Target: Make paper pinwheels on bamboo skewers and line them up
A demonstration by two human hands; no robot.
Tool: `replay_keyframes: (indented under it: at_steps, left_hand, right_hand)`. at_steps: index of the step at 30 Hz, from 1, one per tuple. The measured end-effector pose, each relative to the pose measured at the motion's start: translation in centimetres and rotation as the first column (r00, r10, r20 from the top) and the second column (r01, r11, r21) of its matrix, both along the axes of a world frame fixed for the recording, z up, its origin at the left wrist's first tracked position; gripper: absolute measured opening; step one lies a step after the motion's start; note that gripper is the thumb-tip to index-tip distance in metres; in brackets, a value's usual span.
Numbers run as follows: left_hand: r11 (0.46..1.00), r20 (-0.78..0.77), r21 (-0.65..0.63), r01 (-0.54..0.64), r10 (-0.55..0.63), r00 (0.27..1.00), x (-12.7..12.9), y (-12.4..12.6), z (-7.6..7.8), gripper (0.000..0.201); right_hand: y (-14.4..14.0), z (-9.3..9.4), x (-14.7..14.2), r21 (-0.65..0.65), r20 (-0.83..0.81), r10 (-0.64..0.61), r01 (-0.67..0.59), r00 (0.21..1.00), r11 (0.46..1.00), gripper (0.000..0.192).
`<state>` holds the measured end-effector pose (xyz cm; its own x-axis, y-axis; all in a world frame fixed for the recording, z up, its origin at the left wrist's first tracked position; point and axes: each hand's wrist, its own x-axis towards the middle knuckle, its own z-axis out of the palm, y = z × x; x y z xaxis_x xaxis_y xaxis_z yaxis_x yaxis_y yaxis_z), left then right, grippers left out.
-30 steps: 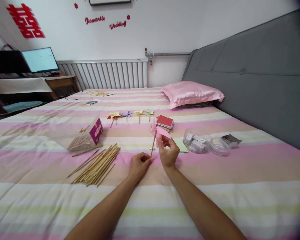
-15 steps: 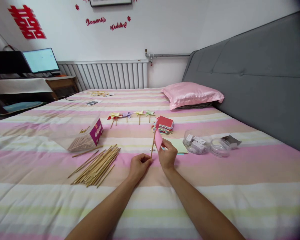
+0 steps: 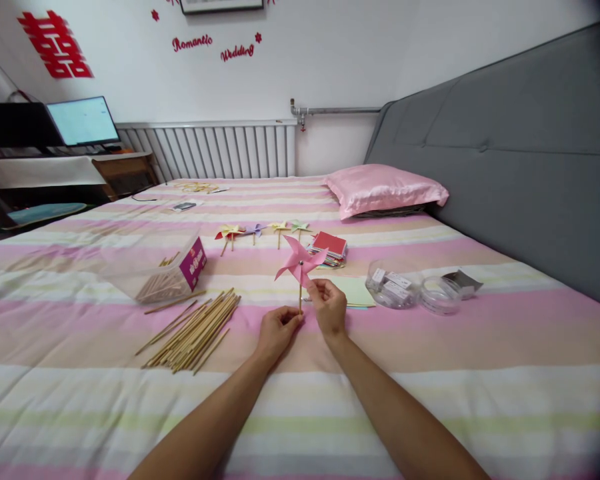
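A pink paper pinwheel [image 3: 296, 259] on a thin wooden stick [image 3: 301, 298] stands upright in front of me, its pinned centre facing my way. My left hand [image 3: 279, 331] pinches the stick near its bottom end. With closed fingers, my right hand [image 3: 329, 308] grips the lower right blade of the pinwheel. A small stack of coloured paper squares [image 3: 331, 245], red on top, lies just behind. Pale green paper sheets [image 3: 359, 292] lie right of my right hand. To the left is a pile of loose wooden sticks [image 3: 197, 333].
A clear plastic box [image 3: 153, 273] with a purple label holds more sticks. Several small finished pinwheels [image 3: 279, 229] lie behind. On the right are a round clear container [image 3: 391, 285] with labelled packets and a clear lid [image 3: 440, 295]. A pink pillow [image 3: 385, 187] lies by the grey headboard [image 3: 520, 133].
The pinwheel has turned from edge-on to facing me, so its blades and centre pin now show. My right hand has shifted slightly down and left; my left hand stays on the stick.
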<state>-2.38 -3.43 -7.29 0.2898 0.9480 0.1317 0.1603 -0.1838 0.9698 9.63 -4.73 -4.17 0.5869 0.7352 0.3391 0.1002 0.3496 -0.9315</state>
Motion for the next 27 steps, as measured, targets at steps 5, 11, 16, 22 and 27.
replay_keyframes:
  at_steps: [5,11,16,22,27]
  left_hand:
    - [1.000,-0.001,0.003,0.002,-0.002,1.000,-0.1,0.1,-0.1,0.019]
    - [1.000,-0.012,-0.002,-0.004,0.004,1.000,-0.1,0.2,-0.4,0.020]
    - [1.000,-0.035,0.007,-0.003,0.003,0.999,0.0,0.1,-0.4,0.018]
    - [1.000,-0.059,0.025,0.002,0.000,0.998,0.0,0.0,-0.2,0.016]
    - [0.999,-0.079,0.041,0.016,-0.013,0.997,0.0,-0.1,-0.3,0.015]
  right_hand:
    - [0.5,-0.6,-0.1,-0.022,-0.087,0.062,-0.064,0.994,0.998,0.028]
    - [1.0,-0.5,0.9,0.002,-0.178,-0.018,0.019,0.984,1.000,0.030]
    - [1.4,-0.3,1.8,0.038,-0.218,-0.069,0.079,0.974,0.996,0.032]
    - [1.3,0.6,2.7,0.093,-0.196,-0.104,0.124,0.975,0.988,0.032]
    - [1.2,2.3,4.1,0.094,-0.064,0.055,-0.049,0.996,0.994,0.031]
